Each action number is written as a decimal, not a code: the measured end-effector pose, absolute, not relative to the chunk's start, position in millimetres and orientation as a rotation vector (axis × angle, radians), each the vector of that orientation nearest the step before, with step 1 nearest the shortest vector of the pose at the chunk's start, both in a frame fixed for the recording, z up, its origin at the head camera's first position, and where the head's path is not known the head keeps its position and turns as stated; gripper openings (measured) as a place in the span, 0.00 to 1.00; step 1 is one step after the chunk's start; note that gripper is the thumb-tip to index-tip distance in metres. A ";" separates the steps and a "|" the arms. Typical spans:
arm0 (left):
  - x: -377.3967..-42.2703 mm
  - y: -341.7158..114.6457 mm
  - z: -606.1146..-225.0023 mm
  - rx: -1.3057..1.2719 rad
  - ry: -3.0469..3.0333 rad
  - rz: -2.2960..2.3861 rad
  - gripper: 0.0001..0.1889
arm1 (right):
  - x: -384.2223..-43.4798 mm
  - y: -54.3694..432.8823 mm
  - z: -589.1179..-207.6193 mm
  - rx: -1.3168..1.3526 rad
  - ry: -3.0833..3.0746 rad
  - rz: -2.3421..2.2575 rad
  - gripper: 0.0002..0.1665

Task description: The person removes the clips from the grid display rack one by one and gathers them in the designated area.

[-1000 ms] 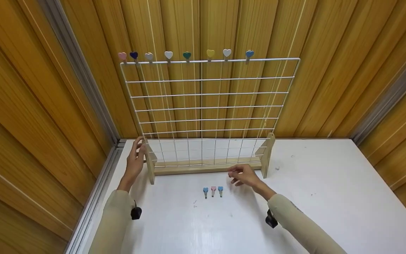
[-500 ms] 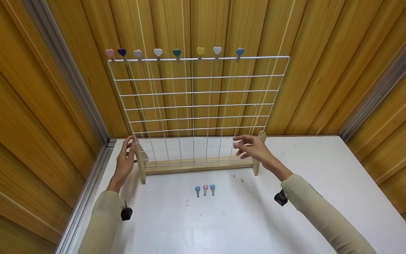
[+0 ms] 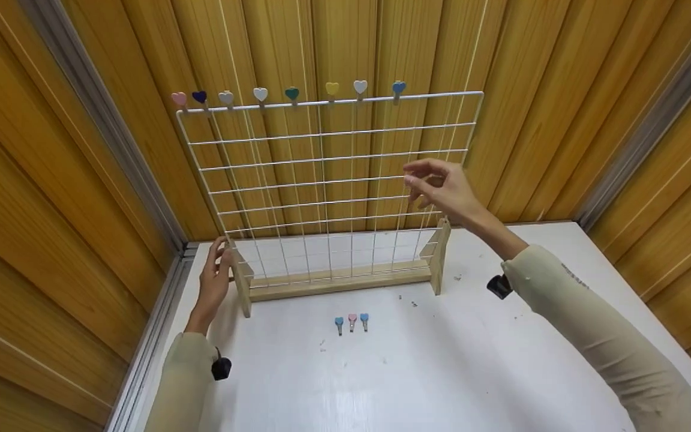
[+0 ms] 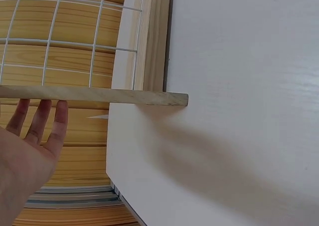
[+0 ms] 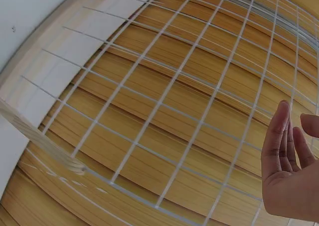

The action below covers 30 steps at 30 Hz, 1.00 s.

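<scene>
In the head view a white wire grid (image 3: 323, 159) stands upright in a wooden stand (image 3: 345, 289). Heart-topped clips in several colours line its top wire, from a pink clip (image 3: 179, 98) at the left to a blue clip (image 3: 399, 88). My left hand (image 3: 213, 282) touches the outer side of the stand's left upright (image 3: 241, 282); the left wrist view has its fingertips (image 4: 61, 106) against that wood. My right hand (image 3: 450, 191) is raised before the grid's right part, fingers loosely bent. Nothing shows between thumb and fingers in the right wrist view.
Three more heart clips, a blue one (image 3: 339, 324), a pink one (image 3: 352, 321) and another blue one (image 3: 364, 321), lie in a row on the white table (image 3: 297, 384). Wood-patterned panels (image 3: 639, 120) close in the back and sides. Small dark specks dot the tabletop.
My right hand has risen from low by the stand's base to in front of the grid's right half. The left hand stays at the left upright. The view has shifted slightly.
</scene>
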<state>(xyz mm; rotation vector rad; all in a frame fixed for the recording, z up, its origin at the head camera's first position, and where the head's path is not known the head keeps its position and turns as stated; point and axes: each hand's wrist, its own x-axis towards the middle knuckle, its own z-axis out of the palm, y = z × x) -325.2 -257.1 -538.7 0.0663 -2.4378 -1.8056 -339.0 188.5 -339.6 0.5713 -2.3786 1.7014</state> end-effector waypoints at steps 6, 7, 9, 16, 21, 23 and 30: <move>-326.8 -257.9 -536.3 0.070 -2.440 -1.784 0.29 | -340.9 174.1 -308.7 0.558 -2.201 1.702 0.15; -327.1 -257.9 -536.6 0.066 -2.438 -1.787 0.29 | -341.0 172.6 -304.5 0.551 -2.187 1.700 0.15; -327.8 -257.8 -537.4 0.061 -2.431 -1.789 0.28 | -341.0 170.4 -295.2 0.537 -2.176 1.680 0.15; -328.5 -256.6 -541.8 0.040 -2.428 -1.719 0.28 | -353.7 165.4 -245.4 0.479 -2.134 1.540 0.13; -329.6 -256.3 -541.8 0.035 -2.423 -1.727 0.27 | -360.5 160.7 -229.7 0.475 -2.139 1.605 0.19; -329.3 -256.4 -540.6 0.022 -2.422 -1.730 0.28 | -361.2 158.1 -229.0 0.511 -2.184 1.676 0.22; -327.9 -256.8 -539.6 0.019 -2.432 -1.702 0.27 | -367.4 155.9 -230.7 0.548 -2.243 1.846 0.21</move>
